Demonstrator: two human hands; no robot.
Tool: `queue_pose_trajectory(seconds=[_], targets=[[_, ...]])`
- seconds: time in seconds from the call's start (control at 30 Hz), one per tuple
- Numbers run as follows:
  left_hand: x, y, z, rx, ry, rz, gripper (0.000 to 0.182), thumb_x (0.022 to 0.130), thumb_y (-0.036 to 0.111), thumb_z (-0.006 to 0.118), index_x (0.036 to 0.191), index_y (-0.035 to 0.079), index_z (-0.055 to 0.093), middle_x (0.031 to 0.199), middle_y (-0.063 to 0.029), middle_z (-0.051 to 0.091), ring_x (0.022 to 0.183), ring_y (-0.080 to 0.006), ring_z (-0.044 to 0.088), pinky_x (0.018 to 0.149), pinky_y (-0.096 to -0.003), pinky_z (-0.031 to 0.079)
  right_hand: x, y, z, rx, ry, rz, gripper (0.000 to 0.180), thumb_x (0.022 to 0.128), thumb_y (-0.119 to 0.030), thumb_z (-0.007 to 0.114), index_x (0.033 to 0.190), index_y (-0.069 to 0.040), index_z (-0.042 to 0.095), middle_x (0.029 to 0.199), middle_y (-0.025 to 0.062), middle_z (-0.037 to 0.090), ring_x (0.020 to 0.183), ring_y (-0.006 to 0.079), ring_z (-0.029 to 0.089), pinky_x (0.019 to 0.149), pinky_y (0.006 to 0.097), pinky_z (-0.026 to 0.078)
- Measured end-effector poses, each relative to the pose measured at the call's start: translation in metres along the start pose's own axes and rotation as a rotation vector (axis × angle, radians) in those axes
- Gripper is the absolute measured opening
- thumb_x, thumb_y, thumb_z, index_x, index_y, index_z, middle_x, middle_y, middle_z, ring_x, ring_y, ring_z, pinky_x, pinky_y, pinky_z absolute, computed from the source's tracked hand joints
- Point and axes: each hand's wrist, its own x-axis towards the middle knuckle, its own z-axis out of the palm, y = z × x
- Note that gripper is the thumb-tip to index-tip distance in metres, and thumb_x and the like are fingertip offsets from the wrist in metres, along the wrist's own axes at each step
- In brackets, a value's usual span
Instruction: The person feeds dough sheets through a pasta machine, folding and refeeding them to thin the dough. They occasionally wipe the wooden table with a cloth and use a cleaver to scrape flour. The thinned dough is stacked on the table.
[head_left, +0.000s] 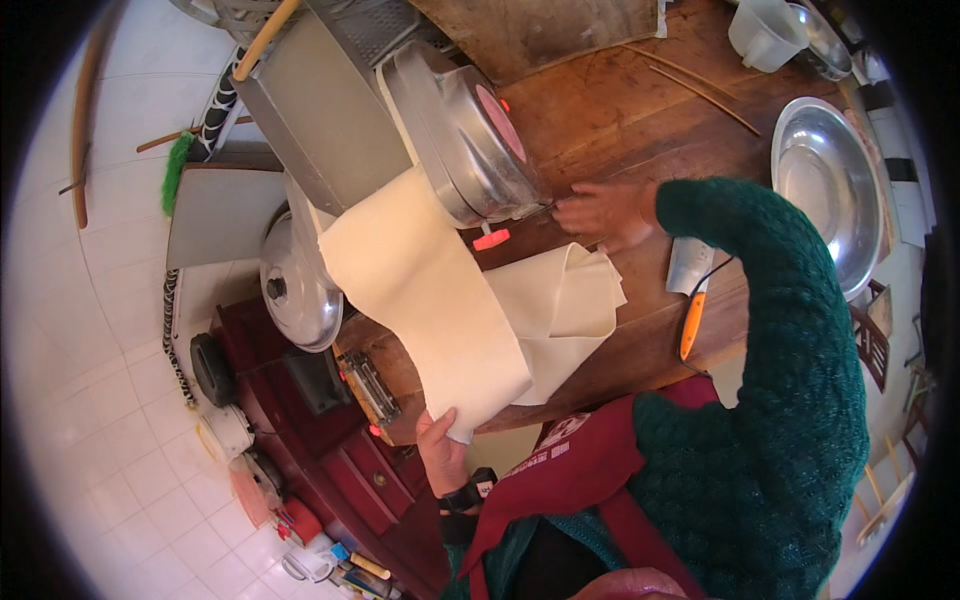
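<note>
A long sheet of pale dough (442, 300) hangs from the rollers of a metal dough-sheeting machine (465, 127) and drapes over the wooden table (600, 135). My left hand (442, 446) pinches its lower edge between thumb and fingers. Beside it, more of the dough lies folded in loose layers (559, 300). My right hand (604, 214), slightly blurred, reaches close to the machine's side over the table, fingers stretched out and holding nothing visible. A red knob (491, 239) sticks out at the machine's near side. Whether my right fingertips touch the machine is unclear.
A scraper-like metal blade (688, 264) and an orange-handled tool (692, 326) lie under my right arm, near a black cord. A large steel basin (825, 187) stands at right. Thin sticks (705, 97) lie further back. A roller cutter attachment (367, 386) sits at the table's left corner.
</note>
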Motion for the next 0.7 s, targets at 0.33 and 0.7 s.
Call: queue_pose_trajectory(seconds=[0.33,0.7], targets=[[0.013,-0.003,-0.004,-0.017,-0.065,-0.051,0.044,0.087,-0.001,0.063,0.128,-0.012,0.056,0.125,-0.0209,0.065,0.112,-0.0309,0.065,0.102,-0.0415,0.050,0.061,-0.015,-0.003,-0.151,0.058,0.641,0.073,0.099,-0.048,0.047,0.146,0.007,0.038,0.160,0.0243,0.027,0.152,0.0379,0.018,0.122,0.0528,0.014],[0.022,0.001,-0.012,-0.066,-0.167,-0.025,0.043,0.088,-0.001,0.063,0.129,-0.011,0.056,0.123,-0.0200,0.066,0.110,-0.0297,0.066,0.100,-0.0409,0.050,0.110,-0.048,0.027,0.195,0.264,0.191,0.067,0.103,-0.046,0.040,0.147,0.004,0.040,0.160,0.0229,0.028,0.150,0.0360,0.024,0.122,0.0509,0.019]])
